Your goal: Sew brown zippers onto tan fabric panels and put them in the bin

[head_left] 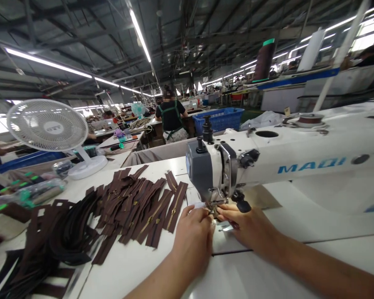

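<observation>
My left hand (pixel 191 238) and my right hand (pixel 247 226) rest on the white table right under the head of a white sewing machine (pixel 299 162). Their fingertips meet at the presser foot and needle (pixel 215 205), pressed together over a small piece that I cannot make out. The fingers of both hands are curled and close together. A spread pile of short brown zippers (pixel 143 207) lies just left of my left hand.
Dark brown and black strips (pixel 59 236) are heaped at the near left. A white desk fan (pixel 50 126) stands at the back left. A blue plastic crate (pixel 220 118) and a person in a black top (pixel 171 118) are farther back.
</observation>
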`<state>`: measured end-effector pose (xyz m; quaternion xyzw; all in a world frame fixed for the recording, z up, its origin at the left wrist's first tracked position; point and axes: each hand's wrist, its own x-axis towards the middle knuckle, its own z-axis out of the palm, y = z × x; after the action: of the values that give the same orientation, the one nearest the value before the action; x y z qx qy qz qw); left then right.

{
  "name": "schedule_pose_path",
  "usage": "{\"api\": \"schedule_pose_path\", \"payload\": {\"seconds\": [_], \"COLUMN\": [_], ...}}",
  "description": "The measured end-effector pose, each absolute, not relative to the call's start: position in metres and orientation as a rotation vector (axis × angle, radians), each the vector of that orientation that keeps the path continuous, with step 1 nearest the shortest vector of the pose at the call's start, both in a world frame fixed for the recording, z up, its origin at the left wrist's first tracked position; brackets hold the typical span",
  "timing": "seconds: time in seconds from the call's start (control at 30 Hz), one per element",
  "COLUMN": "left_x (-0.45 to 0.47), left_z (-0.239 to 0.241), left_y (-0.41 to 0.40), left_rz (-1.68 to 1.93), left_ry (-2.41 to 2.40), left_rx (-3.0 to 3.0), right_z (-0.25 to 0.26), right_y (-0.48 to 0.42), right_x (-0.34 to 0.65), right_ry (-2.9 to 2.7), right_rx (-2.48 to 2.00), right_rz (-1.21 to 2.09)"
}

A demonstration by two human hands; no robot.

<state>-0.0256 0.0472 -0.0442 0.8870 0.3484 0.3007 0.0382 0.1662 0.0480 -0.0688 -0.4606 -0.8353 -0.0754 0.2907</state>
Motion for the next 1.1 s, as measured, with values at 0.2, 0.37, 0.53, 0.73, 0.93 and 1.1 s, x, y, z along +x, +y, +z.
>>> {"api": "schedule_pose_path", "payload": {"seconds": [0.2,0.37,0.53,0.73,0.93,1.1], "left_x": [-0.026,-0.026,-0.028,-0.028,-0.025,-0.024], "left_z": [-0.045,-0.047,-0.047,-0.049,-0.05,-0.052], "left_y": [0.049,0.054,0.057,0.057,0.056,0.055], "left_rz": [0.871,0.911,0.929,0.954,0.97,0.997], "left_ry": [1.092,1.086,1.052,1.057,1.073,1.074], "left_rx": [2.71,2.726,2.775,2.783,2.779,2.759], "right_z": [-0.073,-0.071,-0.064,-0.068,-0.073,-0.072], "right_y": [0.052,0.054,0.053,0.056,0.057,0.057], "right_x": [0.17,0.17,0.167,0.166,0.169,0.17], "right_ry": [-2.234,-2.282,-2.3,-2.291,-2.269,-2.261], "right_rx": [-1.154,-1.149,-1.196,-1.209,-1.194,-1.194], "right_rz": [-0.272,-0.222,-0.186,-0.218,-0.264,-0.277]}}
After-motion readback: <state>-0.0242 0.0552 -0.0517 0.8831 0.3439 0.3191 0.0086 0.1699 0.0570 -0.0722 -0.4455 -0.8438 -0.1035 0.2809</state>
